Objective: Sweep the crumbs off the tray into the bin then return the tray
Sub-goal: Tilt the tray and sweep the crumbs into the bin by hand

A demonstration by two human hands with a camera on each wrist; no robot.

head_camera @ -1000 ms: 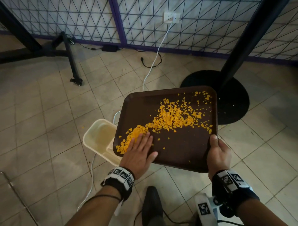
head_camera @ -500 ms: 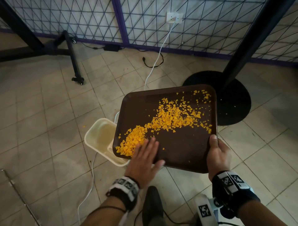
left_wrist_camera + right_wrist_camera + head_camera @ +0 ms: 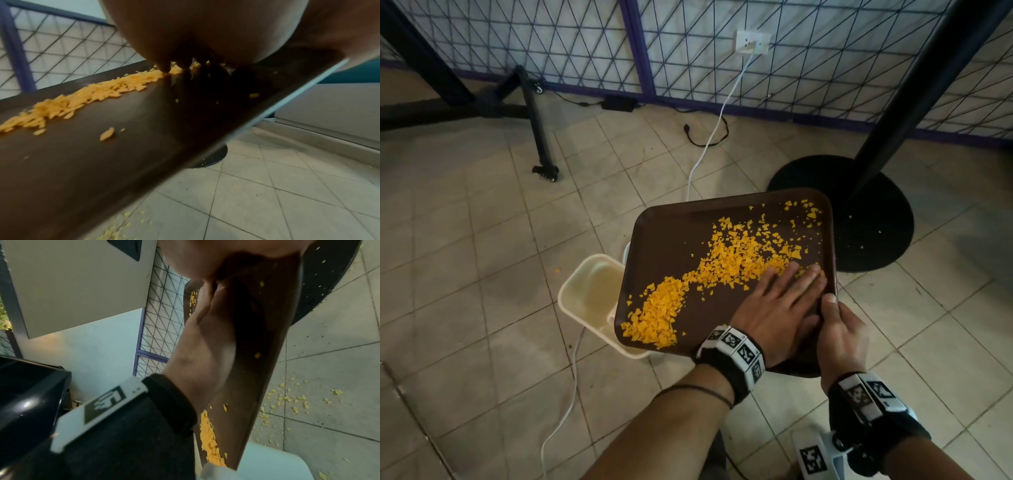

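Now that the left hand (image 3: 774, 308), flat with fingers straight, has shifted from the crumbs (image 3: 726, 270) heaped at seven o'clock to the four o'clock edge, beside the right hand (image 3: 840, 339) clasping the tray (image 3: 664, 226) held over the bin (image 3: 585, 291), a fresh sweep toward the bin looks ready.

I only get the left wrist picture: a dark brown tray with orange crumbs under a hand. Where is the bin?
Observer: A cream plastic bin stands on the floor, below the brown tray's lower left corner.
Visitor: What keeps the tray up?
Observer: The right hand grips its near right edge, thumb on top.
Visitor: Are any crumbs close to the bin?
Observer: A heap of orange crumbs lies at that lower left corner, right above the bin.
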